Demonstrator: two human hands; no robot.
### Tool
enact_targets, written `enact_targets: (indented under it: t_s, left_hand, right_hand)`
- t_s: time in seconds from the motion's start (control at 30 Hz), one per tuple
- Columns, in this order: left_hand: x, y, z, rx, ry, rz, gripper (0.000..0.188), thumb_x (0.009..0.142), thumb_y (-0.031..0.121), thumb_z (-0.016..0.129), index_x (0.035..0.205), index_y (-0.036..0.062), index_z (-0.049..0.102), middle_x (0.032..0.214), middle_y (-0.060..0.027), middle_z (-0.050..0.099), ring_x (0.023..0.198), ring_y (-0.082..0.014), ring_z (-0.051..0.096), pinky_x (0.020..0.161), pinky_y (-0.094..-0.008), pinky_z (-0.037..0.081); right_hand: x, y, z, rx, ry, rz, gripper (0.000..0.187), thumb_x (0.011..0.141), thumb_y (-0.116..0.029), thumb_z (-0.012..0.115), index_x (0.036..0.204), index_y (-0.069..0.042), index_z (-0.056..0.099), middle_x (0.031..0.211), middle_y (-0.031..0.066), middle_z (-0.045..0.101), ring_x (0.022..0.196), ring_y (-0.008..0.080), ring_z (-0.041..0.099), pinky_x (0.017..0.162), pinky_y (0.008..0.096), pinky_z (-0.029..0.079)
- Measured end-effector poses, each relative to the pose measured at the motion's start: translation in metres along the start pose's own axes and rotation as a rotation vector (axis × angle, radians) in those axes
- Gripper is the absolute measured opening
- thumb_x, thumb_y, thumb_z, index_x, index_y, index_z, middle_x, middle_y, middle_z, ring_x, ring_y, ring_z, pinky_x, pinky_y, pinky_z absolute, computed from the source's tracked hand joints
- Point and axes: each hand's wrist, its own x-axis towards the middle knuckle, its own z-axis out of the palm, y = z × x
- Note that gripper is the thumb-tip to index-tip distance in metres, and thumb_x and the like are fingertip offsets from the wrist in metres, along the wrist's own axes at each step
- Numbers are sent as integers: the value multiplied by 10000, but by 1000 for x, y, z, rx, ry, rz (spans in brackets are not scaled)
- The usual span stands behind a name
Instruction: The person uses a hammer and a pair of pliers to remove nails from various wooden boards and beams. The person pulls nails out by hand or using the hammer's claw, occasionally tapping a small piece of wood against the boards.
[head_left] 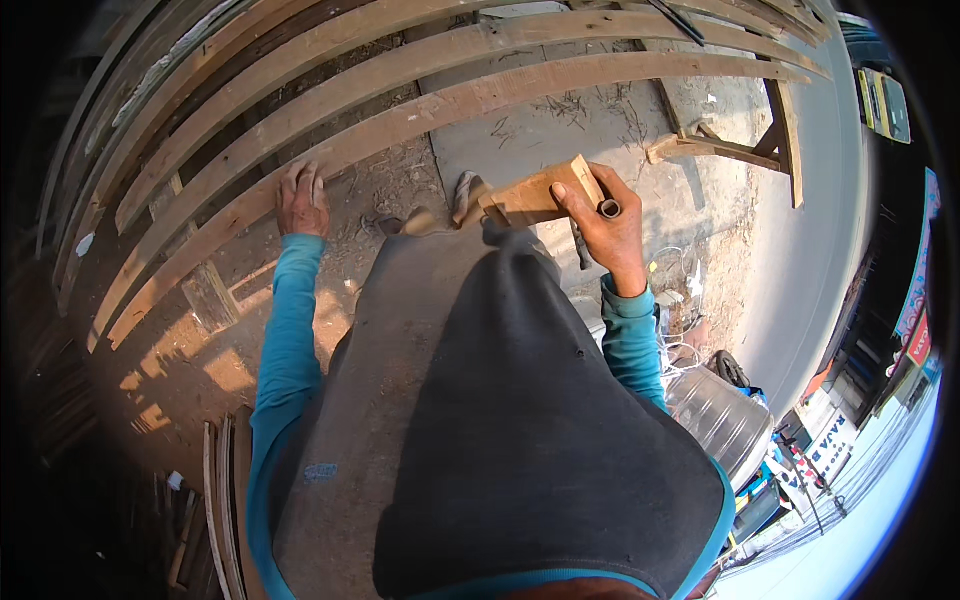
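Note:
My left hand (302, 203) rests on the nearest long wooden slat (420, 112), its fingers bent over the edge. At the centre right, my right hand (607, 222) is closed around a short wooden block (533, 194), thumb on its near face. The same hand also has a metal tool with a round hollow end (609, 208); a dark part of it hangs below the palm, and its full shape is hidden. Below the block, the toe of a foot (466, 197) shows past my dark apron (500, 400).
Several parallel slats curve across the top. A wooden support frame (785, 140) stands at the right, near the road (800, 270). A clear plastic container (722, 420) and tangled white cord (680, 350) lie at my right. Loose boards (222, 500) are at lower left.

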Motion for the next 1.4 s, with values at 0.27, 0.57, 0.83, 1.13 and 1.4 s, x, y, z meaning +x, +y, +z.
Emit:
enact_targets:
  t_s: [0.27, 0.57, 0.83, 1.13, 1.4]
  left_hand:
    - [4, -33, 1, 138, -109, 153, 160, 960, 79, 646, 1116, 73, 678, 1147, -203, 640, 997, -398, 654, 825, -480, 537]
    - [25, 135, 30, -251, -327, 154, 458, 851, 144, 808, 1263, 82, 617, 1221, -184, 651, 1089, -371, 654, 914, -458, 543]
    - [24, 280, 72, -619, -763, 134, 962, 706, 499, 869, 1442, 46, 446, 1377, -230, 549, 1261, -423, 546, 1058, -509, 452]
    - [-16, 170, 0, -630, -153, -300, 756, 690, 269, 872, 1303, 45, 493, 1140, -198, 654, 1100, -391, 649, 955, -462, 525]
    - [-133, 20, -53, -564, -32, -923, 787, 765, 443, 816, 1332, 19, 473, 1233, -271, 626, 1154, -429, 631, 993, -472, 509]
  right_hand:
    - [-1, 63, -74, -152, 4, 38, 341, 869, -218, 817, 1096, -4, 681, 886, 148, 718, 807, 234, 685, 713, 344, 541]
    - [3, 76, -97, 0, -52, 249, 355, 892, -258, 799, 1134, -19, 699, 924, 123, 747, 828, 178, 703, 745, 333, 554]
    - [19, 31, -38, 73, -51, 2, 360, 927, -226, 780, 1130, 49, 666, 992, 106, 706, 901, 146, 623, 802, 298, 514]
    - [50, -60, 52, -50, -352, -224, 437, 1011, -415, 643, 1091, 13, 678, 799, 57, 639, 704, 92, 558, 596, 251, 427]
    - [5, -224, 187, 163, -677, -539, 463, 1014, -418, 622, 865, 20, 608, 683, 56, 578, 508, 97, 523, 464, 252, 400]
